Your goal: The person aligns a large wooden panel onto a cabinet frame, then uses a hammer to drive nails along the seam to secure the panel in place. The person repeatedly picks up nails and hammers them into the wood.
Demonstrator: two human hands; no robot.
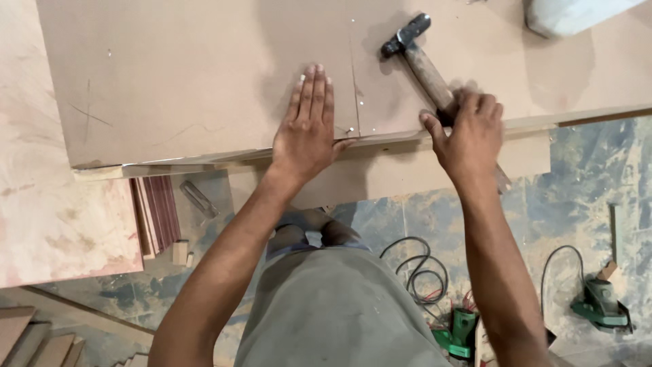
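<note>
My left hand [307,126] lies flat, fingers together, on a large brown board [190,75], near its front edge. Just right of its thumb a small nail [350,130] stands in the board beside a thin seam line. My right hand [468,132] grips the wooden handle of a hammer [424,64]. The hammer's dark metal head points up and to the left, resting low over the board, right of the seam.
A pale sheet [47,204] lies at the left, with stacked thin panels [156,214] beside it. On the floor lie black cables [418,272], a green power tool [601,306] at right and another green tool [458,333]. A white object [570,13] sits at top right.
</note>
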